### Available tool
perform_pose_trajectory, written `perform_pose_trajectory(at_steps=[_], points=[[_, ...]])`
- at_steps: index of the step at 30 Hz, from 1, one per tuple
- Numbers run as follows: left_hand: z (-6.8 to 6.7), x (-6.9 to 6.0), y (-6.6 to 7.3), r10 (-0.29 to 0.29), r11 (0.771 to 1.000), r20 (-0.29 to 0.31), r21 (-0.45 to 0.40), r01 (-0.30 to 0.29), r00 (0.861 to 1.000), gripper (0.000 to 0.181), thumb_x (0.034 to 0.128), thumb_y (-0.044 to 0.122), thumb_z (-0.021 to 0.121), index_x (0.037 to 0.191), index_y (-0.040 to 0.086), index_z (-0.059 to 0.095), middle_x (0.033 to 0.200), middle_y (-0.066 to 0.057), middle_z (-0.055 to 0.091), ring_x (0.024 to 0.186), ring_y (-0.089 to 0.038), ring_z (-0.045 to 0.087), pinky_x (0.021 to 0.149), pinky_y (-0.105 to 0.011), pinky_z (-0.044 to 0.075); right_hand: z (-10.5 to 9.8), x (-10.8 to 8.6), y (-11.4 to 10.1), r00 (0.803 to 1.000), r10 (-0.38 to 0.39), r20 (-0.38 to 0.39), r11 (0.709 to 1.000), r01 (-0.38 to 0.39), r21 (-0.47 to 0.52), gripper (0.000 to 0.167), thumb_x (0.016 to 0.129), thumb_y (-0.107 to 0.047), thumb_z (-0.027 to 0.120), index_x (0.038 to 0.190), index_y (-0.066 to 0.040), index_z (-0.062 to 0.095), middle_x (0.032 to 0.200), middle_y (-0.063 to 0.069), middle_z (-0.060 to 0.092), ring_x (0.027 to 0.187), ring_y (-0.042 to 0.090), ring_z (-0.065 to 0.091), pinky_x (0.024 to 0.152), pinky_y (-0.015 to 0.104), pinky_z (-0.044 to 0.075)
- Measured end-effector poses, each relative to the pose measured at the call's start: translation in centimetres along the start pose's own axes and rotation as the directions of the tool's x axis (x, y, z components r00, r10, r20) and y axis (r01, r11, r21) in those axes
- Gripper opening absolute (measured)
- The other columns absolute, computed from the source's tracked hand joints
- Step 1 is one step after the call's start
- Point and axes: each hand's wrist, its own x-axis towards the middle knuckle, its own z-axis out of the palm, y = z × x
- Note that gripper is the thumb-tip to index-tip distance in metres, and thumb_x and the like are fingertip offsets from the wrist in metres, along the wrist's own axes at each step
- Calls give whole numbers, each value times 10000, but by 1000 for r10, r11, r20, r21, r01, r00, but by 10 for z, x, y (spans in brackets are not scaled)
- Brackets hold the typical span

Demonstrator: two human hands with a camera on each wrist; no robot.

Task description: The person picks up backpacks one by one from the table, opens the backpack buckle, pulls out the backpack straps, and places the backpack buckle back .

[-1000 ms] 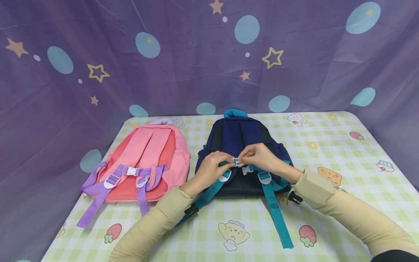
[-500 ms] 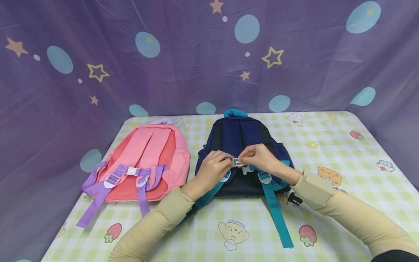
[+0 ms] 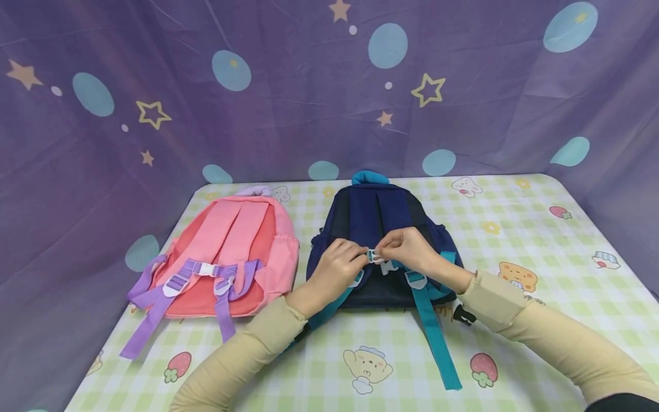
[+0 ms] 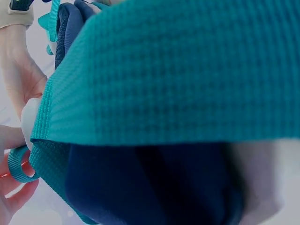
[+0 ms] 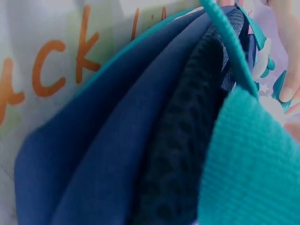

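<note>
My left hand (image 3: 334,270) and right hand (image 3: 409,250) both pinching a small white plastic buckle piece (image 3: 371,256), it's over the navy-blue fabric backpack (image 3: 365,212), teal webbing strap (image 3: 435,337) trailing off backpack's near edge, pink fabric backpack (image 3: 226,229) left of it.

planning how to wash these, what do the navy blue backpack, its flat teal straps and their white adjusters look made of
Navy blue backpack: matte woven cloth, probably polyester or nylon, judging by its soft folds.
Flat teal straps: woven webbing with a ribbed weave up close; nylon or polyester, can't tell which.
White adjusters: probably moulded plastic, being smooth, evenly coloured and rigid-looking.
</note>
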Motion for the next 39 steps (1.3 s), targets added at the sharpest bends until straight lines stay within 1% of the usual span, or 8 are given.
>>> perform_pose_trajectory(at_steps=[4,10,15,19,24,26,32,39], points=[[0,0,1,-1,1000,-1,2,1,1000,105,754,12,763,805,72,692,920,-68,715,846,-168,650,786,-264,486,-1,0,2,1000,-8,1,1000,8,-7,139,891,-73,626,897,47,696,794,149,711,748,281,680,617,300,524],[0,0,1,-82,991,23,-105,84,996,102,770,65,768,854,52,711,922,-68,724,861,-165,660,795,-255,491,-3,1,5,1000,-5,7,1000,5,-2,137,895,-51,611,910,58,691,816,166,710,766,294,687,676,327,548],[0,-1,-1,-148,955,67,-250,161,987,53,800,16,727,829,43,691,886,-74,717,864,-178,651,809,-256,487,-3,0,6,1000,-1,24,1000,1,-9,135,895,-52,606,908,50,693,794,149,712,766,291,684,630,281,514],[0,-1,-1,-184,929,88,-309,202,979,78,799,-25,710,799,38,664,870,-87,706,843,-188,644,791,-259,490,-4,0,5,999,1,36,1000,-1,-14,138,895,-28,581,910,52,693,799,153,712,769,296,685,644,285,521],[-1,0,0,-216,904,121,-349,245,969,75,824,-39,677,809,23,638,840,-87,687,806,-191,634,766,-269,491,-3,-1,7,999,-9,45,1000,9,-9,142,892,-8,566,904,58,691,804,157,711,756,278,689,647,275,535],[-1,0,0,-228,897,127,-359,259,965,79,833,-28,672,811,27,619,812,-77,676,774,-182,628,751,-269,491,-2,0,9,999,-20,49,1000,20,-9,136,887,-2,569,896,56,691,798,154,709,730,267,682,573,244,499],[-3,2,0,-272,875,108,-386,292,956,100,839,0,675,818,34,584,782,-65,667,697,-160,611,704,-271,488,-3,-2,11,999,-25,44,1000,24,7,125,888,-35,606,899,55,692,799,152,710,737,264,680,561,233,483],[-6,3,2,-310,828,171,-435,354,935,64,844,34,676,836,36,613,901,-83,709,789,-183,646,721,-268,496,-8,-3,9,999,-14,53,1000,15,-23,131,898,-70,604,913,17,702,819,127,715,744,251,671,521,235,414]])
